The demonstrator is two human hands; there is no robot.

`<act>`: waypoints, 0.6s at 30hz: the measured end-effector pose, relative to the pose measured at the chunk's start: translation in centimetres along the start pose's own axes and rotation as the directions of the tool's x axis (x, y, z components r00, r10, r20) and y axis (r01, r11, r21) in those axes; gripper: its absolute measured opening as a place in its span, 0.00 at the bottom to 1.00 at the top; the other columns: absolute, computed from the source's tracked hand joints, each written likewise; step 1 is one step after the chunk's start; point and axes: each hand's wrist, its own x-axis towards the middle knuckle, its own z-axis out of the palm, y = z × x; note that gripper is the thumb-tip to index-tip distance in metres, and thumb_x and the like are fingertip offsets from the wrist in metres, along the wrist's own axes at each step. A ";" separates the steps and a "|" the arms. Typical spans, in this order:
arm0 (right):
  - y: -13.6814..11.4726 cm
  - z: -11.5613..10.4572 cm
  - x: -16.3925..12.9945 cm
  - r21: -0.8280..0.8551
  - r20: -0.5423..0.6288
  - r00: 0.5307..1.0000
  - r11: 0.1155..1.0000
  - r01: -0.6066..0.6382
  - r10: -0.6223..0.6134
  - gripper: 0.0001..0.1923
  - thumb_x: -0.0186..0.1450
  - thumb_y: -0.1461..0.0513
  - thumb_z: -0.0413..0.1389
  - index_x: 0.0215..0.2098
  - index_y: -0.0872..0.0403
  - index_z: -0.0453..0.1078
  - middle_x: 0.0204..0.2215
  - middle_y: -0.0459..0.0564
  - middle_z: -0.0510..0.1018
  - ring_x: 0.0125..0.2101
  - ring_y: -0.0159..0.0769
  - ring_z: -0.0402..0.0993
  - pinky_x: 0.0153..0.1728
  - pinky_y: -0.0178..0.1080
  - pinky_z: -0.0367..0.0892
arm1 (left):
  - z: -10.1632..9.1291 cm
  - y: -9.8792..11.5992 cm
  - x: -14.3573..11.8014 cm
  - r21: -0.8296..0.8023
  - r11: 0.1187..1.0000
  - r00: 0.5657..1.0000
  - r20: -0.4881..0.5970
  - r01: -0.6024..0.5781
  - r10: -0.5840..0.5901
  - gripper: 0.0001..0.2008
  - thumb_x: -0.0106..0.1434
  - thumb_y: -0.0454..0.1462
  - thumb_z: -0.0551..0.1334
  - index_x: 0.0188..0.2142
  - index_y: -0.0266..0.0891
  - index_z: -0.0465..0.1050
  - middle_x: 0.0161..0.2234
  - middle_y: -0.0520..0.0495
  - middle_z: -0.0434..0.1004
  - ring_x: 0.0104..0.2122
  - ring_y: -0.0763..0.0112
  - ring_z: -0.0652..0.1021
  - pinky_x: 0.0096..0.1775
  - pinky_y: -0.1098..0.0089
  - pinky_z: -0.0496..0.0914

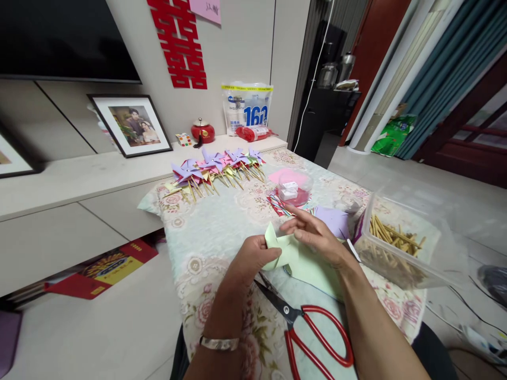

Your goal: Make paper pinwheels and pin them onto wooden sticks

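Observation:
My left hand [250,258] pinches a piece of light green paper [284,255], whose corners are bent inward like a partly folded pinwheel. With its fingers stretched out, my right hand [319,236] hovers just above the paper's right side and holds nothing that I can see. Beneath my right hand and forearm lies more light green paper [315,270]. Scissors with red handles [293,314] rest on the floral tablecloth between my forearms, their blades slightly apart. Several finished pinwheels [214,162] on thin sticks lie in a row at the table's far left.
A clear plastic bin [390,253] of short sticks stands at right. Beyond my right hand sit a round clear tub [301,182], a striped packet [277,206] and purple paper [332,220]. A framed photo [130,125] and a red jar [203,132] stand on the cabinet.

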 end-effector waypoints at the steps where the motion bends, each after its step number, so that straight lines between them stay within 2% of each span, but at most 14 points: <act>1: -0.2 0.1 -0.1 -0.016 0.057 0.998 1.000 -0.023 0.024 0.40 0.62 0.54 0.62 0.69 0.52 0.57 0.43 0.53 0.79 0.44 0.41 0.75 0.46 0.42 0.67 | 0.0 -0.1 0.0 0.018 1.000 1.000 0.000 -0.001 0.001 0.14 0.45 0.37 0.71 0.32 0.31 0.81 0.27 0.43 0.82 0.24 0.68 0.77 0.28 0.72 0.66; 4: -0.7 0.3 -0.3 -0.123 0.139 0.987 0.990 -0.066 0.083 0.42 0.61 0.58 0.64 0.70 0.54 0.54 0.38 0.48 0.77 0.38 0.37 0.73 0.40 0.39 0.66 | -0.1 -0.3 0.1 0.064 0.998 1.000 0.004 -0.007 0.007 0.12 0.46 0.36 0.70 0.31 0.31 0.81 0.27 0.44 0.81 0.23 0.69 0.76 0.27 0.73 0.65; 9: -0.8 0.7 -0.4 -0.341 0.090 0.990 0.937 -0.072 0.109 0.41 0.58 0.64 0.63 0.68 0.52 0.59 0.34 0.44 0.75 0.34 0.34 0.70 0.36 0.36 0.64 | 0.0 -0.4 0.3 0.068 0.998 1.000 0.019 -0.005 0.003 0.13 0.46 0.34 0.69 0.33 0.31 0.82 0.26 0.45 0.80 0.23 0.70 0.75 0.26 0.73 0.65; 13: -0.6 1.0 -0.3 -0.414 0.086 0.993 0.909 -0.041 0.084 0.40 0.57 0.67 0.60 0.67 0.51 0.60 0.33 0.44 0.75 0.33 0.34 0.70 0.36 0.36 0.64 | 0.1 -0.3 0.2 0.106 0.994 1.000 0.007 -0.003 0.002 0.11 0.44 0.33 0.68 0.30 0.32 0.81 0.25 0.48 0.79 0.23 0.71 0.73 0.25 0.74 0.63; 18: -0.7 1.3 -0.3 -0.438 0.092 0.992 0.898 -0.037 0.085 0.40 0.57 0.68 0.59 0.68 0.52 0.60 0.32 0.43 0.75 0.33 0.34 0.70 0.35 0.36 0.64 | 0.1 -0.3 0.2 0.140 0.990 1.000 0.010 0.000 -0.002 0.11 0.45 0.34 0.66 0.31 0.33 0.81 0.25 0.48 0.78 0.23 0.72 0.72 0.25 0.75 0.62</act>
